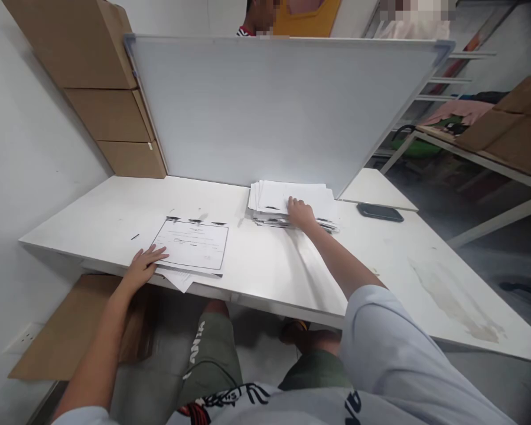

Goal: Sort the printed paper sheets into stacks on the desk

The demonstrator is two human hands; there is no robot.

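The printed sheet point(192, 243) is illegible; shorts point(218, 357) bear white capitals point(198, 340).

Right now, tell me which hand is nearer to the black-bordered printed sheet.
Left. The left hand lies at the lower left corner of the black-bordered printed sheet, fingers over it; the right hand is off to its right, on the paper stack.
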